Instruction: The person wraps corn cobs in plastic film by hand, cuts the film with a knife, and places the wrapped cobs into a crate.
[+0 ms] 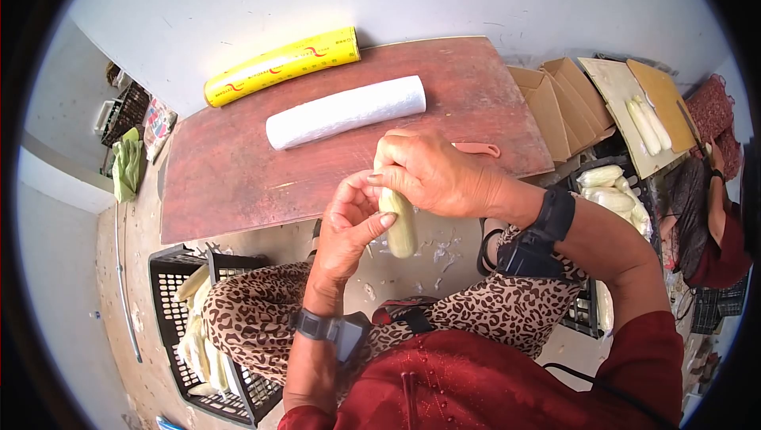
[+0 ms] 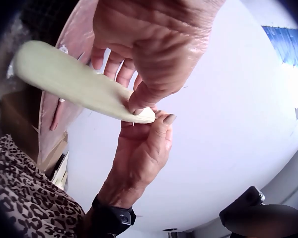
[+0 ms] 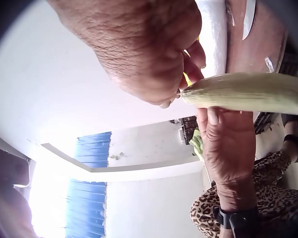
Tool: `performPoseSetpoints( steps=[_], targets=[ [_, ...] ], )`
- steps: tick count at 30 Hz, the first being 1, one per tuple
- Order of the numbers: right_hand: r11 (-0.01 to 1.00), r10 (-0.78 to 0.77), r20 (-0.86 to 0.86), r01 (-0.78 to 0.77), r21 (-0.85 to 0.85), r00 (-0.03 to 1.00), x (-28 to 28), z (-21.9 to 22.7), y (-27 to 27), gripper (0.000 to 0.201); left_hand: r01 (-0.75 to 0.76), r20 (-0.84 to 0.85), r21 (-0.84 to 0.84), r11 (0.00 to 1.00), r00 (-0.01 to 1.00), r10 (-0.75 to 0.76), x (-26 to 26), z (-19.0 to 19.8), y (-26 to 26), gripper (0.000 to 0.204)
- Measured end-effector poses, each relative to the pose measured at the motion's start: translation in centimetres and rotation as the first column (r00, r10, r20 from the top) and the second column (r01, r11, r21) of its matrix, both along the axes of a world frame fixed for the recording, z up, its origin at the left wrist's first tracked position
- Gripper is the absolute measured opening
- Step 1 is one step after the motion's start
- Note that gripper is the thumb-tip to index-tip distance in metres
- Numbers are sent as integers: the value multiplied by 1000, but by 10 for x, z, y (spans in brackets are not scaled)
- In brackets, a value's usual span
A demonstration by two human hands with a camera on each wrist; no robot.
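Observation:
A pale green ear of corn point(image 1: 403, 228), in its husk, is held over the gap between the table's front edge and the person's lap. My left hand point(image 1: 349, 224) grips it near its upper end, thumb lying across the husk and fingers behind. At the narrow tip, my right hand point(image 1: 440, 175) pinches with thumb and curled fingers. From the right wrist view, the corn point(image 3: 248, 93) has fine lengthwise husk lines, and the right fingertips meet right at its point. The blunt, rounded end of the corn point(image 2: 37, 62) sticks out free in the left wrist view.
On the red-brown table point(image 1: 230, 184) lie a white plastic film roll point(image 1: 349, 111), a yellow printed roll point(image 1: 281, 68) and a knife with a pink handle point(image 1: 479, 149). Black crates point(image 1: 170, 291) with corn flank the legs. Cardboard point(image 1: 567, 105) and another person point(image 1: 721, 240) are at right.

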State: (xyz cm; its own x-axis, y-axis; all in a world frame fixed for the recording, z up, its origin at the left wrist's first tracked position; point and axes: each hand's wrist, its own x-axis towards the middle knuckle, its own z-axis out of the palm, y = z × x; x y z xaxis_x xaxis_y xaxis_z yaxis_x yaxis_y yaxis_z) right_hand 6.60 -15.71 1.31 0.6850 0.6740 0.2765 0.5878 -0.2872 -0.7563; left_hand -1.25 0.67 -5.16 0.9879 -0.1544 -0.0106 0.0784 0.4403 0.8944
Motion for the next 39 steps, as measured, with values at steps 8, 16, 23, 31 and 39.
performPoseSetpoints(
  steps=[8, 16, 23, 31, 39],
  targets=[
    [999, 41, 37, -41, -2, 998, -3, 0, 2, 23, 23, 31, 127, 992, 999, -27, -2, -1, -2, 37],
    [999, -37, 41, 36, 23, 998, -1, -2, 4, 22, 94, -43, 144, 985, 995, -89, -5, 2, -1, 45],
    [991, -122, 47, 119, 61, 991, 5, 4, 3, 21, 212, -33, 48, 976, 977, -211, -8, 6, -3, 51],
    [988, -150, 97, 153, -28, 984, 12, 6, -4, 26, 92, -98, 181, 979, 992, -76, -6, 0, 1, 52],
    [997, -67, -622, 38, -60, 780, 25, 12, -14, 20, -298, 343, 617, 729, 935, 91, -5, -8, -3, 50]
  ],
)
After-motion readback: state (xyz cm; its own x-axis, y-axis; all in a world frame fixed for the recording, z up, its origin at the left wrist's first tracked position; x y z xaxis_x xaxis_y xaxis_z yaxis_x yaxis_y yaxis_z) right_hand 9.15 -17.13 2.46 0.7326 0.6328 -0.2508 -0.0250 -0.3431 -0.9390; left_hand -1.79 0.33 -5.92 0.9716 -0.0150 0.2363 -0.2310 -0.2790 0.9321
